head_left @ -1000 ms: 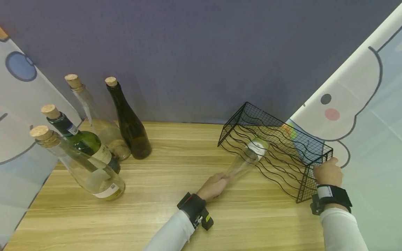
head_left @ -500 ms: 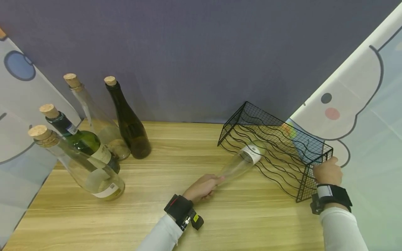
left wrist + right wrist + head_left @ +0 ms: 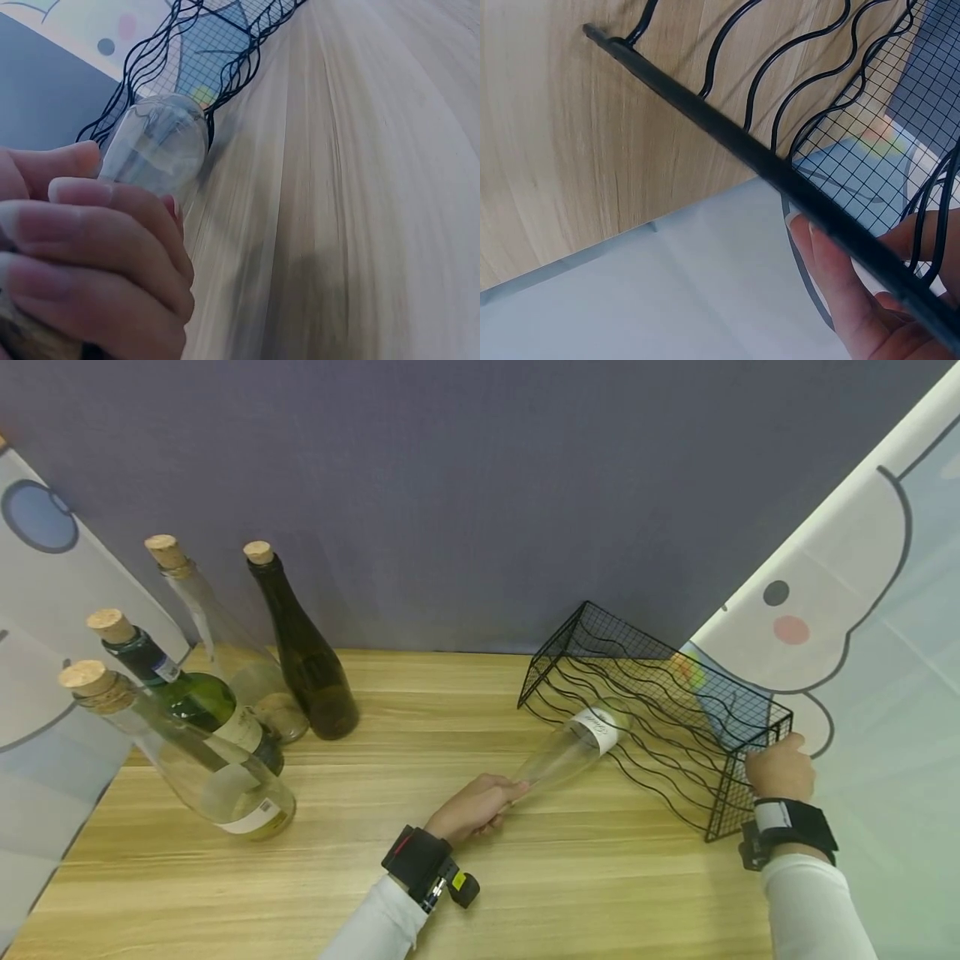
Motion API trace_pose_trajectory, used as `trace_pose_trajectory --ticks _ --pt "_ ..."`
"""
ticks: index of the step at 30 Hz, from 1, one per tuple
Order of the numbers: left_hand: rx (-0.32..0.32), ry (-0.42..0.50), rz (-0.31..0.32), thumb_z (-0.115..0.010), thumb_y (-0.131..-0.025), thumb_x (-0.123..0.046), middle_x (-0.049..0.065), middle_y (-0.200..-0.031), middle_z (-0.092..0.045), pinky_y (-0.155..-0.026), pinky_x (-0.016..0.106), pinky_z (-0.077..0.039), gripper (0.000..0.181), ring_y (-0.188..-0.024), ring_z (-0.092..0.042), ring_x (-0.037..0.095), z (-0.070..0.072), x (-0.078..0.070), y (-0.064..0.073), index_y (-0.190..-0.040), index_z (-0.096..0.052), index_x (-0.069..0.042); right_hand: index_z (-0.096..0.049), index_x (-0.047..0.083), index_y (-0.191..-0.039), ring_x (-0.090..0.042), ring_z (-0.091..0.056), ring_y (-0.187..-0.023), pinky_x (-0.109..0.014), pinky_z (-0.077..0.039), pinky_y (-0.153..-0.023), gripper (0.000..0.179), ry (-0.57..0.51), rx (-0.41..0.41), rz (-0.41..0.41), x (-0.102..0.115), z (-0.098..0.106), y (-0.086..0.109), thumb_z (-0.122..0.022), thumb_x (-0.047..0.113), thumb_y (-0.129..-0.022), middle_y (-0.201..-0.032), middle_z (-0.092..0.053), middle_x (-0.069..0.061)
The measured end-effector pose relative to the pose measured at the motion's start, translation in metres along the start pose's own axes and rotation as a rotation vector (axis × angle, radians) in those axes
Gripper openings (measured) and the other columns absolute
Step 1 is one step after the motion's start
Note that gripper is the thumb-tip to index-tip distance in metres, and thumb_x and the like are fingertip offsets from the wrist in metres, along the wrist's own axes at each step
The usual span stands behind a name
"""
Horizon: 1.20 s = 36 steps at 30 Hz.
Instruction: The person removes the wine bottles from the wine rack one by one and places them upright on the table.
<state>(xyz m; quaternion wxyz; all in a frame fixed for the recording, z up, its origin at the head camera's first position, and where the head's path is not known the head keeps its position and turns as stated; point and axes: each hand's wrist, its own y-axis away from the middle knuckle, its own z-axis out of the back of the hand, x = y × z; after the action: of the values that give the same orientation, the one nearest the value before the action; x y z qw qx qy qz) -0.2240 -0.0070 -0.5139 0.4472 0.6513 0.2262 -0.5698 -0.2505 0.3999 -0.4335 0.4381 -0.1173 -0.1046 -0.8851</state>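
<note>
My left hand (image 3: 472,807) grips a clear glass bottle (image 3: 558,752) by its neck, fingers curled round it in the left wrist view. The bottle slants up and right, and its white-labelled base end overlaps the wavy wires of a black wire rack (image 3: 645,702). Whether the base rests on those wires is hard to tell. At the rack's right end, my right hand (image 3: 782,770) holds the end frame; the right wrist view has the fingers (image 3: 829,266) and thumb round the black frame.
On the left of the wooden table (image 3: 420,893) stand several corked bottles: a dark brown one (image 3: 318,681), a green one (image 3: 206,702) and clear ones (image 3: 217,777). A grey panel (image 3: 450,510) rises behind, and a printed cloth (image 3: 900,710) borders the right side.
My left hand has drawn back to the left and slightly nearer, bringing the bottle with it. The bottle has turned a little, so more label lettering shows. Right hand and rack stay put.
</note>
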Motion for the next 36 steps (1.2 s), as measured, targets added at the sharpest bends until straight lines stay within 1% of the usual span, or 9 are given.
trace_pose_trajectory --ticks 10,14,19,21,25,27,30,34,36 --pt "0.048 0.008 -0.008 -0.053 -0.096 -0.042 -0.009 -0.048 -0.036 -0.033 0.019 -0.025 0.04 -0.037 -0.03 0.005 0.016 0.003 0.005 -0.075 -0.052 -0.008 -0.016 -0.025 -0.132 -0.065 -0.052 -0.091 -0.061 -0.05 -0.067 0.063 0.018 0.016 -0.006 -0.002 -0.002 -0.003 -0.044 0.017 -0.095 -0.105 -0.047 -0.058" --pt "0.071 -0.01 -0.006 -0.053 -0.096 -0.043 -0.008 -0.05 -0.036 -0.034 0.019 -0.025 0.041 -0.039 -0.031 0.006 0.024 0.003 0.007 -0.077 -0.051 -0.007 -0.015 -0.024 -0.133 -0.065 -0.051 -0.092 -0.062 -0.049 -0.068 0.063 0.008 0.014 -0.016 -0.002 -0.002 -0.004 -0.045 0.016 -0.095 -0.106 -0.046 -0.058" --pt "0.107 -0.031 0.008 -0.053 -0.096 -0.045 -0.008 -0.051 -0.037 -0.036 0.018 -0.026 0.044 -0.041 -0.032 0.006 0.036 0.001 0.012 -0.088 -0.059 -0.002 -0.016 -0.024 -0.133 -0.065 -0.05 -0.095 -0.063 -0.049 -0.069 0.062 0.003 0.015 -0.025 -0.002 -0.002 -0.004 -0.045 0.016 -0.095 -0.108 -0.046 -0.058" --pt "0.12 -0.027 0.011 -0.054 -0.095 -0.046 -0.008 -0.05 -0.038 -0.036 0.018 -0.027 0.044 -0.04 -0.032 0.006 0.04 0.001 0.013 -0.088 -0.06 -0.002 -0.016 -0.024 -0.133 -0.065 -0.05 -0.095 -0.063 -0.049 -0.07 0.062 0.004 0.017 -0.028 -0.001 -0.001 -0.004 -0.045 0.016 -0.095 -0.108 -0.046 -0.058" --pt "0.136 -0.029 0.01 -0.055 -0.095 -0.044 -0.009 -0.049 -0.037 -0.036 0.018 -0.026 0.039 -0.04 -0.031 0.006 0.045 0.0 0.015 -0.079 -0.054 -0.009 -0.015 -0.024 -0.133 -0.066 -0.05 -0.096 -0.063 -0.049 -0.072 0.063 0.007 0.025 -0.024 -0.001 -0.001 -0.004 -0.044 0.016 -0.095 -0.109 -0.045 -0.058" --pt "0.146 -0.038 0.01 -0.055 -0.095 -0.044 -0.009 -0.048 -0.037 -0.036 0.018 -0.027 0.038 -0.039 -0.031 0.006 0.048 0.0 0.016 -0.077 -0.053 -0.01 -0.014 -0.024 -0.134 -0.066 -0.049 -0.097 -0.064 -0.049 -0.073 0.063 0.006 0.03 -0.021 -0.002 -0.001 -0.003 -0.044 0.016 -0.095 -0.11 -0.044 -0.059" --pt "0.15 -0.051 0.012 -0.055 -0.095 -0.044 -0.009 -0.048 -0.037 -0.036 0.018 -0.027 0.041 -0.039 -0.031 0.006 0.052 0.0 0.018 -0.088 -0.061 -0.004 -0.013 -0.024 -0.134 -0.066 -0.049 -0.097 -0.064 -0.049 -0.073 0.064 0.006 0.031 -0.016 -0.002 -0.002 -0.003 -0.043 0.016 -0.095 -0.109 -0.045 -0.058" --pt "0.154 -0.055 0.017 -0.055 -0.095 -0.044 -0.008 -0.05 -0.037 -0.036 0.018 -0.027 0.051 -0.04 -0.031 0.005 0.057 -0.001 0.021 -0.106 -0.063 0.005 -0.013 -0.024 -0.134 -0.066 -0.049 -0.095 -0.063 -0.049 -0.07 0.064 0.002 0.033 -0.014 -0.002 -0.001 -0.003 -0.044 0.016 -0.095 -0.108 -0.045 -0.058" --pt "0.156 -0.06 0.019 -0.054 -0.095 -0.044 -0.008 -0.05 -0.037 -0.036 0.018 -0.027 0.052 -0.04 -0.031 0.005 0.059 -0.002 0.024 -0.107 -0.062 0.006 -0.013 -0.024 -0.134 -0.066 -0.049 -0.095 -0.063 -0.049 -0.07 0.064 0.001 0.033 -0.012 -0.002 -0.001 -0.003 -0.044 0.016 -0.095 -0.108 -0.044 -0.059"
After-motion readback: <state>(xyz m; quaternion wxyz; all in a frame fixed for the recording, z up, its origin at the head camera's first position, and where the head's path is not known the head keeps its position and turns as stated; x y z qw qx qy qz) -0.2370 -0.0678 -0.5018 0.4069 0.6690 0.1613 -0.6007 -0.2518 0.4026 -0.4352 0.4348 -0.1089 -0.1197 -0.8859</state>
